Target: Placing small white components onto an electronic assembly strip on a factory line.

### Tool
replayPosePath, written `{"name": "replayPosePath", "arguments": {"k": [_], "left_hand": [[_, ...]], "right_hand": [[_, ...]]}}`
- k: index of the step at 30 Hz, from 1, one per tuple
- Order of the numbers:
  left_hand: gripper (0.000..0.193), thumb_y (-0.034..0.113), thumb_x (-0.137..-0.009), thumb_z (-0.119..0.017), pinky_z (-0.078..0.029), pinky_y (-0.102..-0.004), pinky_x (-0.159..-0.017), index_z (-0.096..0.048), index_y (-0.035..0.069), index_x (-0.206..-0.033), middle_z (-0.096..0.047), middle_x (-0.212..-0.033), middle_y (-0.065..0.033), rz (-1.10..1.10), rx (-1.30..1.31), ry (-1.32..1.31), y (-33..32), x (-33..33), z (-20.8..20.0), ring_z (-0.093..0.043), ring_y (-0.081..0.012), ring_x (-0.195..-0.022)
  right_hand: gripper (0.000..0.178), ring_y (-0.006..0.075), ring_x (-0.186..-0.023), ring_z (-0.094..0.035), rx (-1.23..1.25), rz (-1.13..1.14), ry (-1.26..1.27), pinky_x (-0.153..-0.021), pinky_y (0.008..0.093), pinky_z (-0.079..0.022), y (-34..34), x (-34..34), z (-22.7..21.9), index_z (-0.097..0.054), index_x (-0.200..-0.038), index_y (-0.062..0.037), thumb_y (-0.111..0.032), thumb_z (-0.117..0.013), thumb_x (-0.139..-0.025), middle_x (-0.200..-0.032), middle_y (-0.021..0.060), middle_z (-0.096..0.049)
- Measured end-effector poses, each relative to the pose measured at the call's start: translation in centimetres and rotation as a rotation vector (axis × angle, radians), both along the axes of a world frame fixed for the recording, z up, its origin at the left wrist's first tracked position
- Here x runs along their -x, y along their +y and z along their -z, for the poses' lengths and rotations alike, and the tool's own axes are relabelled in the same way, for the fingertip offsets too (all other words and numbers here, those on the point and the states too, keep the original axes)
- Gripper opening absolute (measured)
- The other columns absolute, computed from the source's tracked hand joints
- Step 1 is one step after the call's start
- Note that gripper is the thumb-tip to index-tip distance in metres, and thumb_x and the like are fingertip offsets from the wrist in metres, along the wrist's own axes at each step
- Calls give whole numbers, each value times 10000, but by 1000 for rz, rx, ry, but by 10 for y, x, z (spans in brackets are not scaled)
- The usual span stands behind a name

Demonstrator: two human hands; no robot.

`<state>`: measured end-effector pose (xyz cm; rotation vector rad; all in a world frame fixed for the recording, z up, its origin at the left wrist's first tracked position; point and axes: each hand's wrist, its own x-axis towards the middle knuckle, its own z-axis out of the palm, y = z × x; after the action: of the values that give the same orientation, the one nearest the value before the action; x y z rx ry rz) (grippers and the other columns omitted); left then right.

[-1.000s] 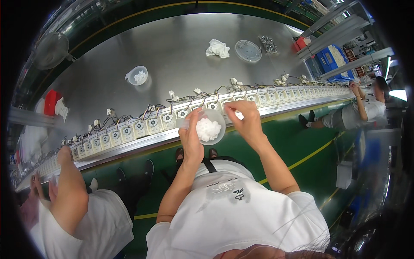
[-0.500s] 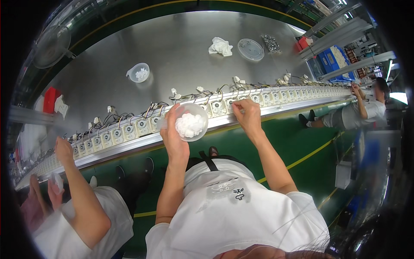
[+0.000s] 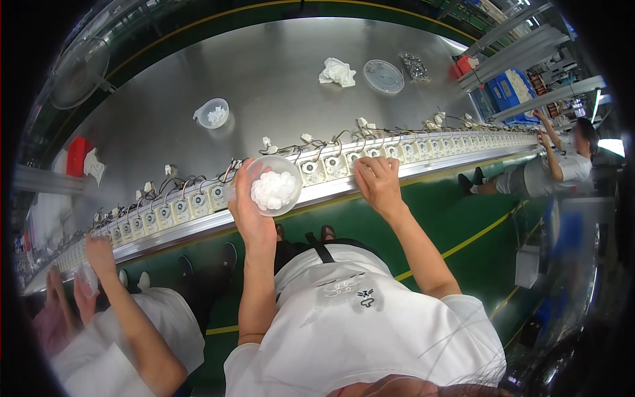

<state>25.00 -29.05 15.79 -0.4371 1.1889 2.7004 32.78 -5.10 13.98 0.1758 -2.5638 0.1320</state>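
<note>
My left hand (image 3: 253,223) grips a translucent plastic cup (image 3: 270,163) by its left side. Small white pieces (image 3: 272,190) are heaped inside it; their exact shape is too small to tell. Below the cup's rim runs a long row of white socket-like units (image 3: 332,165) with round dark centres, set along a metal rail. At this row, right of the cup, my right hand (image 3: 380,185) has its fingers curled together against the front of a unit. Whatever those fingertips pinch, if anything, is hidden.
Wires with white connectors (image 3: 307,137) trail behind the row. On the metal table (image 3: 278,79) are another cup (image 3: 216,104), a crumpled white cloth (image 3: 338,71), a clear round lid (image 3: 383,76) and a bag of metal parts (image 3: 415,67). Co-workers stand at left (image 3: 149,331) and right (image 3: 569,165).
My left hand has shifted left with the cup. My right hand stays near the same unit, its fingers turned lower. The right co-worker has raised a hand; the left co-worker's hand is slightly lower.
</note>
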Motion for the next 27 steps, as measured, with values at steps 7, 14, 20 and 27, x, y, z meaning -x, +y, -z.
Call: {"name": "replayPosePath", "arguments": {"k": [7,14,20,27], "left_hand": [[378,259,-957,-536,-481,-334,-898,-564,-44,-1181,-590,-1130,-142,106,-32,-49,14,-14,2,-593,-225,-1037],[358,251,-946,-554,-481,-313,-880,-588,-45,-1144,-600,-1099,-124,191,-35,-34,33,-20,-3,-600,-204,-1011],[316,210,-945,-559,-480,-294,-845,-596,-49,-1122,-621,-1060,-114,239,10,9,45,-21,4,-603,-183,-970],[319,223,-950,-565,-463,-275,-837,-603,-49,-1114,-633,-1050,-111,323,23,59,56,-33,9,-600,-170,-961]], "right_hand": [[64,224,-807,-579,180,74,-230,-767,390,-349,16,24,0,-633,-705,-86,-33,-668,-699,-761,45,-611],[119,216,-777,-576,132,213,-188,-760,400,-340,6,28,8,-604,-663,-119,-65,-706,-690,-701,12,-588],[116,239,-782,-623,454,237,-349,-744,382,-435,13,19,-15,-684,-841,-15,-104,-694,-768,-809,81,-673],[232,213,-770,-626,759,100,-482,-725,317,-492,-23,2,-70,-681,-932,13,-148,-721,-770,-831,132,-667]]}}
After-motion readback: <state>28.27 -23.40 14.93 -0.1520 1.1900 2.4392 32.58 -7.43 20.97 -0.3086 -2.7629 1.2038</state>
